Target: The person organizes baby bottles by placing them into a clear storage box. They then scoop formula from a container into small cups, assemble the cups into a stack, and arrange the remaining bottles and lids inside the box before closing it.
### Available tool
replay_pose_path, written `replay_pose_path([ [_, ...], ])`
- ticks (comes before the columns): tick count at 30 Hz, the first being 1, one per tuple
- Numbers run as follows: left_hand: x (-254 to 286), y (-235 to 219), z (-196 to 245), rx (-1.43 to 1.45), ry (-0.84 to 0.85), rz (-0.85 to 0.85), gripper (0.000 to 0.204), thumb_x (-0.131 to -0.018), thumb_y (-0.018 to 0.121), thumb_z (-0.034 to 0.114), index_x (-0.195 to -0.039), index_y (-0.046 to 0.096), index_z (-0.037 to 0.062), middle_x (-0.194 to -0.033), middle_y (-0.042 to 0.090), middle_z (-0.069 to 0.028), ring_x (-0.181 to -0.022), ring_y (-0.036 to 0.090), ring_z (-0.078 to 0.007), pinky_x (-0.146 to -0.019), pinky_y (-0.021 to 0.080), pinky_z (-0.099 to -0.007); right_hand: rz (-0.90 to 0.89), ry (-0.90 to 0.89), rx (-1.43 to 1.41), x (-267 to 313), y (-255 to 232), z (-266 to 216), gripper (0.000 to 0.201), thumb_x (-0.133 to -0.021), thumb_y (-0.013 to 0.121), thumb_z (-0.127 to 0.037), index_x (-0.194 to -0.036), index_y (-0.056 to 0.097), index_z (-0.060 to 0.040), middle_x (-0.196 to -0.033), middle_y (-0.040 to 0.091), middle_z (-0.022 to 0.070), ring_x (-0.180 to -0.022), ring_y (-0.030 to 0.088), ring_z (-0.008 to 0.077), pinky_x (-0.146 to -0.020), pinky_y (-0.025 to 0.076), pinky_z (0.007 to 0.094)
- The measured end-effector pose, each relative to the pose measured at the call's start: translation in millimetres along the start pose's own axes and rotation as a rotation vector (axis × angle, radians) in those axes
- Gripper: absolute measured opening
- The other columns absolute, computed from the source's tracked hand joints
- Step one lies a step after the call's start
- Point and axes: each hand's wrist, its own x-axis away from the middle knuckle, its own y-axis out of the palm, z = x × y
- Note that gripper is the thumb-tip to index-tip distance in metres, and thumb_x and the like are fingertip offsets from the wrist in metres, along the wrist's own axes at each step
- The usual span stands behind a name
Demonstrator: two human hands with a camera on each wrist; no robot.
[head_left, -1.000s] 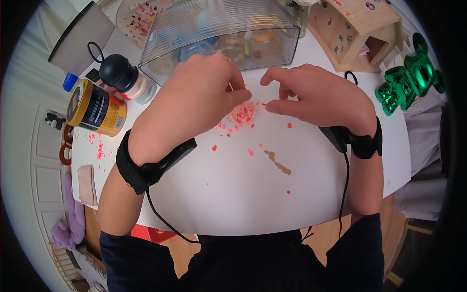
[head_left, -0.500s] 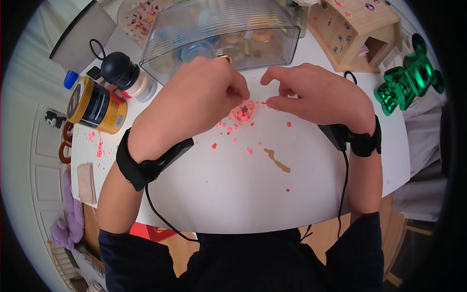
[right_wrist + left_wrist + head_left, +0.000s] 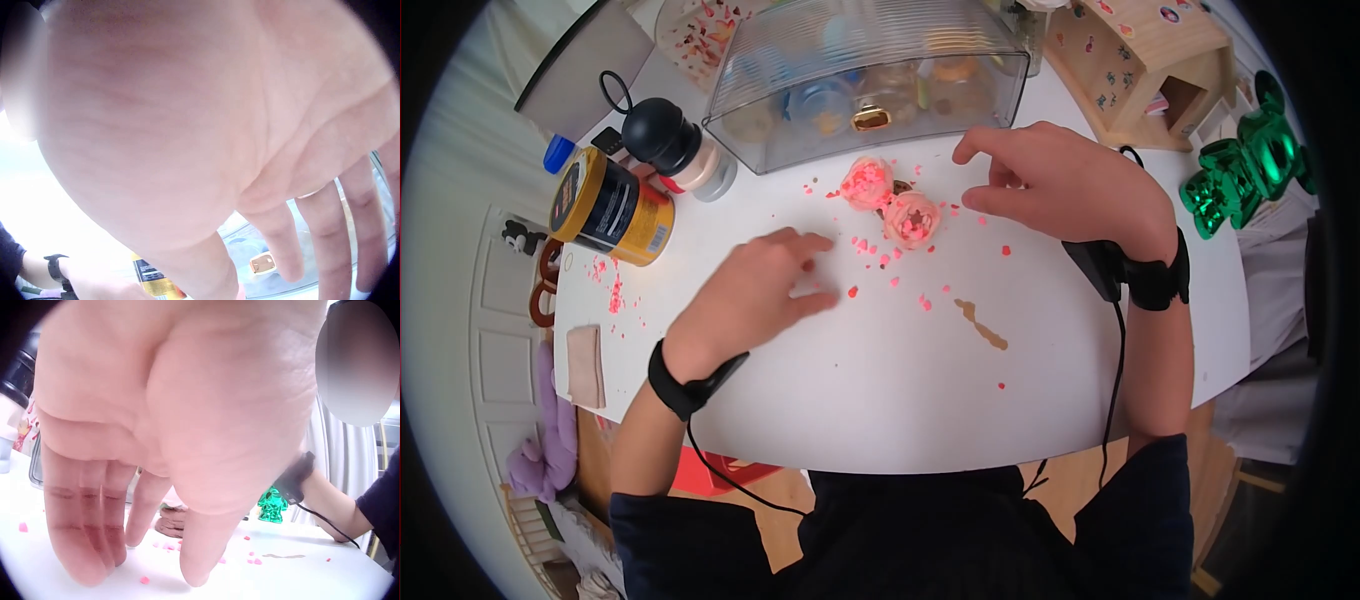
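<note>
Across the white counter (image 3: 880, 400), a clear box (image 3: 865, 95) fills the top centre. Below it sit two pink flowers (image 3: 912, 220) amid petals, between the empty, loosely spread left hand (image 3: 750, 290) and the empty, half-open right hand (image 3: 1070, 190), upper right.

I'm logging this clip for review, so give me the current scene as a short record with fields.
Surface: white table
Main objects: two pink flowers, close together
Scattered: pink flakes around the flowers and farther left, some on the petals
Left hand: open, empty, left of the flowers
Right hand: open, empty, right of the flowers
Behind: clear box with gold latch
Left side: yellow-and-black jar
Right side: wooden house, shiny green figure
Unclear: what the brown piece by the flowers is
</note>
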Motion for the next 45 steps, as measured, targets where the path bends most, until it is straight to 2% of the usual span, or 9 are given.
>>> replay_pose_path([
  [4,-11,15,13,-0.019,0.054,0.035,0.044,-0.091,0.084,0.014,-0.132,0.073,0.0009,-0.1,0.072,-0.0155,-0.089,0.074,-0.0309,-0.081,0.06,-0.0411,0.021,-0.031,0.002,0,1,2,0.035,-0.102,0.072,-0.026,-0.129,0.066,-0.0044,-0.082,0.075,0.0136,-0.075,0.072,0.0299,-0.069,0.054,0.0409],
  [7,-23,18,10,-0.039,0.11,0.044,0.035,-0.092,0.083,0.011,-0.125,0.076,0.0021,-0.099,0.074,-0.0148,-0.085,0.075,-0.031,-0.08,0.06,-0.0405,0.033,-0.053,-0.013,2,-1,1,0.036,-0.102,0.072,-0.027,-0.129,0.066,-0.0043,-0.082,0.075,0.0137,-0.074,0.071,0.0296,-0.068,0.054,0.0409],
  [10,-28,22,11,-0.045,0.089,0.075,0.027,-0.092,0.082,0.008,-0.118,0.078,0.0035,-0.096,0.076,-0.0137,-0.081,0.075,-0.0308,-0.078,0.061,-0.0397,0.027,-0.029,-0.018,4,-5,-2,0.037,-0.102,0.072,-0.027,-0.13,0.066,-0.0041,-0.082,0.074,0.0138,-0.075,0.071,0.0291,-0.068,0.054,0.0405],
  [16,-27,27,13,-0.062,0.117,0.122,0.024,-0.091,0.081,0.006,-0.114,0.079,0.0027,-0.097,0.077,-0.0145,-0.081,0.077,-0.0297,-0.076,0.061,-0.0386,0.048,-0.035,-0.011,5,-4,-1,0.038,-0.102,0.073,-0.029,-0.131,0.067,-0.0035,-0.084,0.074,0.0137,-0.076,0.071,0.0288,-0.069,0.054,0.0402],
  [22,-26,25,12,-0.038,0.055,0.168,0.024,-0.089,0.082,0.005,-0.112,0.08,-0.0008,-0.099,0.077,-0.0161,-0.081,0.077,-0.0303,-0.078,0.062,-0.0392,0.057,-0.04,0.014,7,-5,0,0.039,-0.103,0.073,-0.03,-0.131,0.067,-0.0037,-0.084,0.075,0.013,-0.077,0.072,0.0286,-0.07,0.054,0.0401],
  [31,-15,17,12,-0.115,-0.057,0.1,0.027,-0.088,0.082,0.006,-0.114,0.08,-0.0009,-0.096,0.079,-0.0165,-0.081,0.077,-0.0304,-0.079,0.062,-0.0389,0.077,-0.042,0.034,6,-4,3,0.042,-0.102,0.073,-0.034,-0.131,0.067,-0.0037,-0.088,0.076,0.0142,-0.08,0.073,0.0305,-0.073,0.056,0.0405],
  [40,-17,31,18,-0.16,0.045,0.193,0.02,-0.088,0.08,0.005,-0.108,0.081,-0.0002,-0.091,0.076,-0.021,-0.081,0.075,-0.039,-0.078,0.061,-0.0432,0.023,-0.027,0.051,3,-3,-2,0.044,-0.102,0.073,-0.035,-0.131,0.067,-0.0037,-0.092,0.077,0.0151,-0.082,0.074,0.0323,-0.075,0.056,0.0421],
  [45,-20,32,30,-0.167,0.025,0.189,0.012,-0.09,0.079,0.007,-0.1,0.081,0.0006,-0.086,0.075,-0.0195,-0.077,0.073,-0.0386,-0.074,0.06,-0.0442,0.026,-0.014,0.019,7,-5,-8,0.044,-0.102,0.073,-0.035,-0.132,0.066,-0.0033,-0.093,0.077,0.0146,-0.083,0.073,0.0322,-0.076,0.056,0.0423],
])
